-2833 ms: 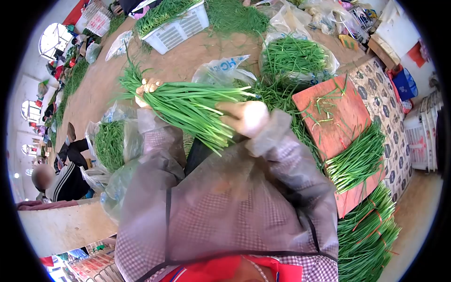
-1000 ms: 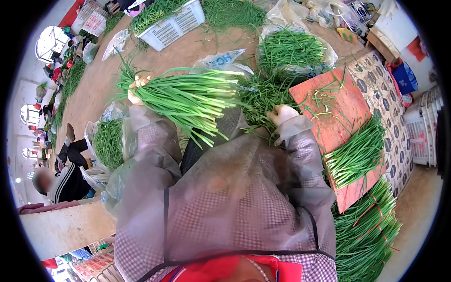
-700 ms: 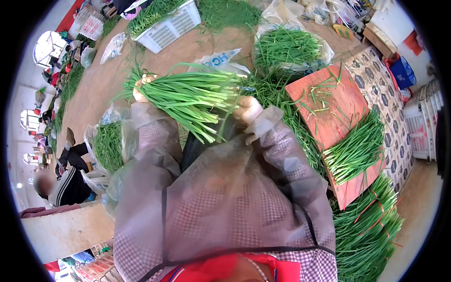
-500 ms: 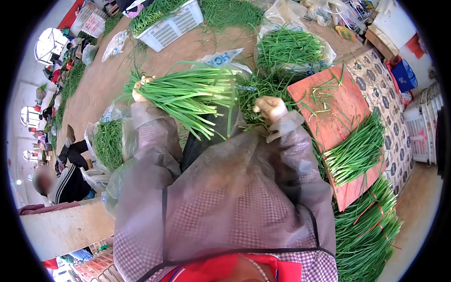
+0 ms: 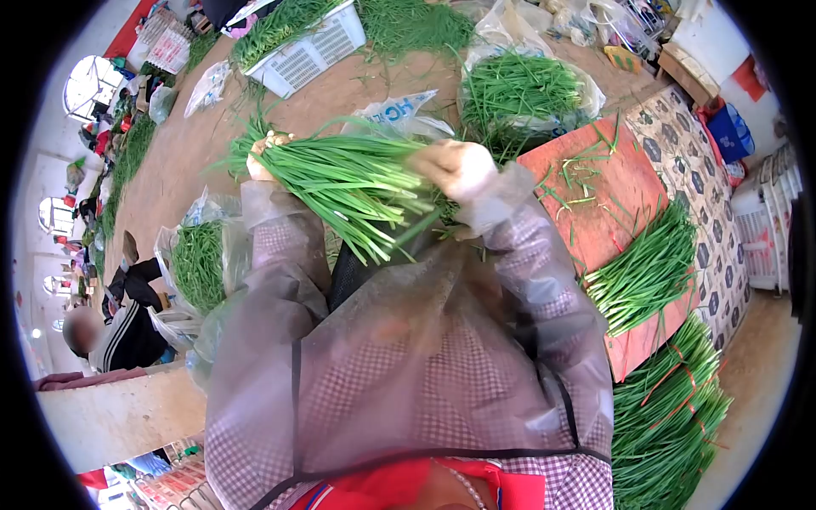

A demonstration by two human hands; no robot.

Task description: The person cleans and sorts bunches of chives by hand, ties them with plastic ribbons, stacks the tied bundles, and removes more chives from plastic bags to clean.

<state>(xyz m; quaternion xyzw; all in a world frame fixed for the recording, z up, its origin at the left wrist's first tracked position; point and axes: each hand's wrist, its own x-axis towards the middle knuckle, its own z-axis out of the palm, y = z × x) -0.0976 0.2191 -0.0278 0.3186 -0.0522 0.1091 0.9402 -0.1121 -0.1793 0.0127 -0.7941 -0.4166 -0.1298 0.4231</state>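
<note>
My left hand [image 5: 262,161] is closed around a loose bunch of garlic chives [image 5: 348,178], held near its leafy end. The pale stem ends fan out to the right over my lap. At those ends my right hand [image 5: 463,168] has its fingers pinched together on chives, somewhat smeared by motion. Below it, a blurred single strand hangs beside the bunch. To the right, a red board [image 5: 608,191] carries loose green scraps and a neat pile of chives [image 5: 642,270].
Bundles tied with red bands [image 5: 671,416] lie at lower right. A plastic-lined heap of chives [image 5: 527,89] stands ahead, a white crate [image 5: 310,59] at far left, and a bag of greens [image 5: 200,263] by my left arm. Another person [image 5: 132,331] sits at left.
My right hand has moved left and slightly up, from beside the red board to the stem ends of the bunch. My left hand keeps its hold, nearly still.
</note>
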